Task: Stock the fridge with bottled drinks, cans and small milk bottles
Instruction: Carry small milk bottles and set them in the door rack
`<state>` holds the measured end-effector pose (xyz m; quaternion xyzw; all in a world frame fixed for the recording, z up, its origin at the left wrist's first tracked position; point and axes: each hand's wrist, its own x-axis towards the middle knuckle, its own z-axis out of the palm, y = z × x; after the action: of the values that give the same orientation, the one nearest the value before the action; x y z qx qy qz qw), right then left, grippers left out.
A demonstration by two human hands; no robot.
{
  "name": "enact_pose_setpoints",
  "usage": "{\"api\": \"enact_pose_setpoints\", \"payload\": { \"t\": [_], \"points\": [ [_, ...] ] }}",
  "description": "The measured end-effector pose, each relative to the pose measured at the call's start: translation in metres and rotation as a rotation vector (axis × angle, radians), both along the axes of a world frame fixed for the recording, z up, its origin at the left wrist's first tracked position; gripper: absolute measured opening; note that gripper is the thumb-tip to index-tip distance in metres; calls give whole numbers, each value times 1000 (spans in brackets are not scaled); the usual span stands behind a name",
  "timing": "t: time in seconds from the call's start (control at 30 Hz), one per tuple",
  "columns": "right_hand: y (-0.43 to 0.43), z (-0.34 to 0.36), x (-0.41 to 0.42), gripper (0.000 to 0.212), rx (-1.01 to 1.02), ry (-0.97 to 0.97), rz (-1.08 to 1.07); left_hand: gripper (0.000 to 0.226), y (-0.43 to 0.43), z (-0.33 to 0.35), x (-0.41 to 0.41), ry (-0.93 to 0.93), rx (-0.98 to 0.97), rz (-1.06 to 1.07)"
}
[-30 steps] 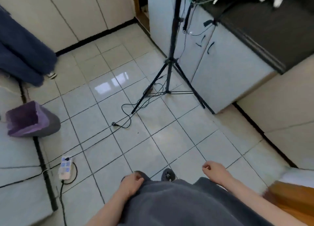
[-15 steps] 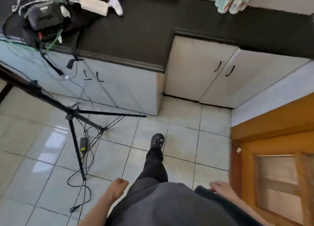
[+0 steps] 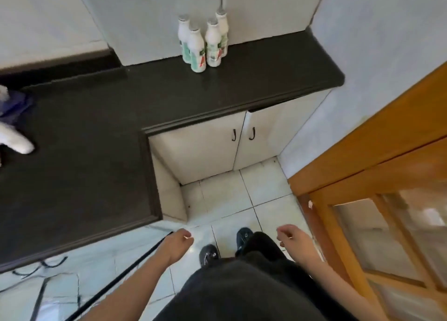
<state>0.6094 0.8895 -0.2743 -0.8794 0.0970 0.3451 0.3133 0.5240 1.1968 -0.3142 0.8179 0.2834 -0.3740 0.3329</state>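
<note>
A dark L-shaped tabletop [image 3: 266,74] filled the left and upper middle of the frame, with a white cloth-like thing [image 3: 14,139] and something blue [image 3: 14,103] lying on it at the far left edge. Beneath its front edge stood a pale cabinet [image 3: 205,151], its two doors closed so that nothing inside could be seen, each with a dark handle. A wooden door [image 3: 362,151] with glass panes took up the right side, and a thin black rod [image 3: 116,282] ran slantwise across the lower left, passing just behind the left forearm. Two dark shoes [image 3: 208,254] stood on the tiled floor [image 3: 229,195] at bottom centre. The left grip [image 3: 177,244] and the right grip [image 3: 291,239] hung low in the frame on either side of the shoes, both released, fingers loosely curled and holding nothing. The four small milk bottles [image 3: 203,45] stood upright and capped in a tight cluster at top centre, at the back of the tabletop against a pale panel, well apart from both grips, with the tabletop's front edge and the open floor between them.
</note>
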Motion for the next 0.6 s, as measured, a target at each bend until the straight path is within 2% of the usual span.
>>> {"api": "enact_pose_setpoints", "payload": {
  "t": [0.17,0.3,0.43,0.53,0.6],
  "points": [
    [6,-18,56,13,-4,28,29,35,-4,-3,82,10,6,-118],
    [-2,-31,123,18,-64,35,147,33,-11,-5,132,-6,-50,7],
    [10,-14,223,18,-26,-188,241,26,-11,19,191,-199,-77,280],
    [41,16,301,15,92,-445,291,12,2,50,245,-405,-27,399],
    [71,40,351,13,191,-561,295,12,13,73,283,-534,14,461]
  ]
}}
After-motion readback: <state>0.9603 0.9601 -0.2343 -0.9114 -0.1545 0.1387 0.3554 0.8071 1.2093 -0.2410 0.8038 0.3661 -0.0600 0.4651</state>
